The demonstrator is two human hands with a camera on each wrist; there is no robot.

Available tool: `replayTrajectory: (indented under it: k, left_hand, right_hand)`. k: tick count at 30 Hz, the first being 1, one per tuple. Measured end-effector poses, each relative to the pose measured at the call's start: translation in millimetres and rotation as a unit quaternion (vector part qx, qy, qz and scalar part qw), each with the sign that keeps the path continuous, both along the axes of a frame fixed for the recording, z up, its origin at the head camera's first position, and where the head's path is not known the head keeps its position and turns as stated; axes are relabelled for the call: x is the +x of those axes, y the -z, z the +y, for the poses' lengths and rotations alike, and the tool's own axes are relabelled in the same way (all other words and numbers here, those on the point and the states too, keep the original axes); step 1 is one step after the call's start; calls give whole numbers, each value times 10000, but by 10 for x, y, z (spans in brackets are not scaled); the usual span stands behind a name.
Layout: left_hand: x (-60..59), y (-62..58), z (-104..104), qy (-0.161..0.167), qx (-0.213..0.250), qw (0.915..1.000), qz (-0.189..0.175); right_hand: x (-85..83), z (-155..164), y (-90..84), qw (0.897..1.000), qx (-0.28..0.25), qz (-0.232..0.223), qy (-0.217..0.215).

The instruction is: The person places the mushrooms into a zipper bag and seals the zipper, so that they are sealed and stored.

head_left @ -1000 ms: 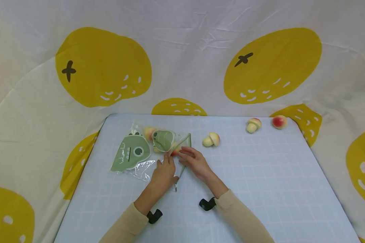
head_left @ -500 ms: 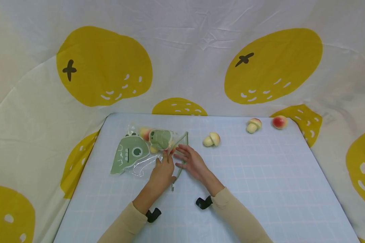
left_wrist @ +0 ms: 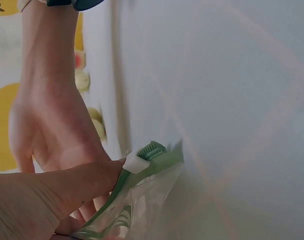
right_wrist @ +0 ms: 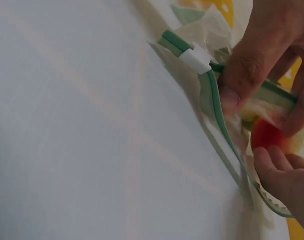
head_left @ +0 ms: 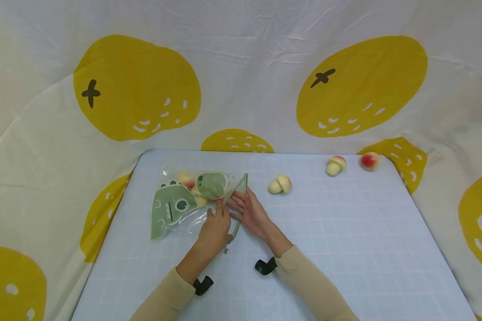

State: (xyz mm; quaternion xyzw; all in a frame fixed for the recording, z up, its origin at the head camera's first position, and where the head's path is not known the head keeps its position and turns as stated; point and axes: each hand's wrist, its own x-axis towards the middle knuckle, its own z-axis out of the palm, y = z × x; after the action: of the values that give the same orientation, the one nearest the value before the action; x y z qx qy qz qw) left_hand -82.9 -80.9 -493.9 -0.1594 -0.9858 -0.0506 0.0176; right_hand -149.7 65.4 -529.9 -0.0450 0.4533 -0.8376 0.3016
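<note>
Shifted leftward, zip bag (head_left: 193, 196) holds toy fruit (head_left: 189, 182)

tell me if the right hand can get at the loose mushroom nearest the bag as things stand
Probably yes: the right hand rests at the zip bag mouth, and bare mat lies between it and that toy mushroom, nothing in between.

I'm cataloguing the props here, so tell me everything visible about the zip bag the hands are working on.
The zip bag is clear, crinkly plastic printed with green cartoon dinosaur shapes, edged by a green zipper track with a white slider near its end. It lies flat on the left of the blue grid mat, mouth open toward the hands, with peach-coloured toy fruit inside. The left hand pinches the zipper edge; the right hand rests fingers at the opening.
</note>
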Motion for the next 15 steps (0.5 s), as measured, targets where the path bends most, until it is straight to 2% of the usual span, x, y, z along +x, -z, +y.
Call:
replayTrajectory:
  k: [7, 12, 15]
  left_hand:
    - [-7, 3, 39, -126, 477, 9980, -407]
    - [-8, 37, 41, -234, 287, 9982, -482]
    - [-1, 57, 30, -281, 21, 9990, -349]
  right_hand:
    - [-10, -69, 27, 9978, -590, -205, -200]
    - [-17, -33, 44, 9981, -523, -318, -45]
    - [-17, 19, 36, 9991, -316, -272, 83]
